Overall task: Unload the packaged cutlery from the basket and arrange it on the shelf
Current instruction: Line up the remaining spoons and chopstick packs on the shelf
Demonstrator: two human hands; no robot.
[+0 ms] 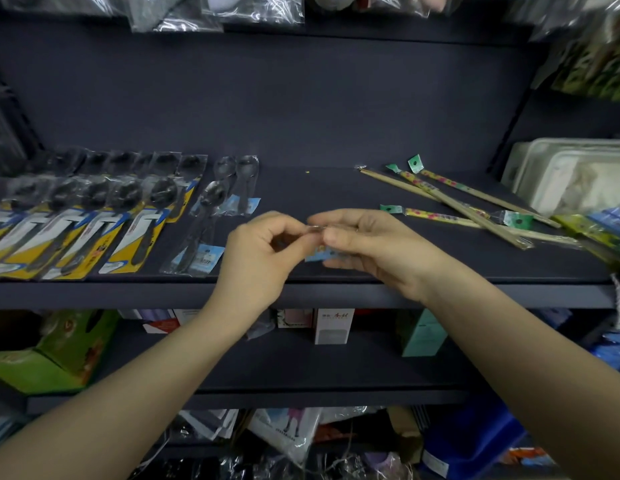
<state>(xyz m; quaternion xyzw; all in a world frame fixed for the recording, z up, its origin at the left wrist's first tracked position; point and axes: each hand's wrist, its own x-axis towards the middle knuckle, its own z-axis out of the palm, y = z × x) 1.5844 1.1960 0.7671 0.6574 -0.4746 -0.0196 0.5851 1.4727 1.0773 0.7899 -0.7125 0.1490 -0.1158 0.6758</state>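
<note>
Nearest you, your two bare forearms reach up and in from the bottom corners, meeting over the near middle of the dark grey shelf. Your left hand and your right hand both pinch one small clear-plastic cutlery packet with a pale blue label, held just above the shelf surface; its contents are too hidden by your fingers to name. It looks as if you are in the placing step, with this packet out of the basket and not yet set down; the basket itself is out of view. To the left, a row of black spoons on yellow-and-blue cards lies in overlapping order, and just right of it sit clear sleeves of spoons with blue labels, which seem to match what you hold. On the far right, loose wooden chopsticks in flowered wrappers with green tabs lie crossed, beside stacked pale plastic trays. Your next move probably calls for laying the packet flat beside the blue-labelled sleeves, aligned with them, label end toward you, then letting go with both hands.
</note>
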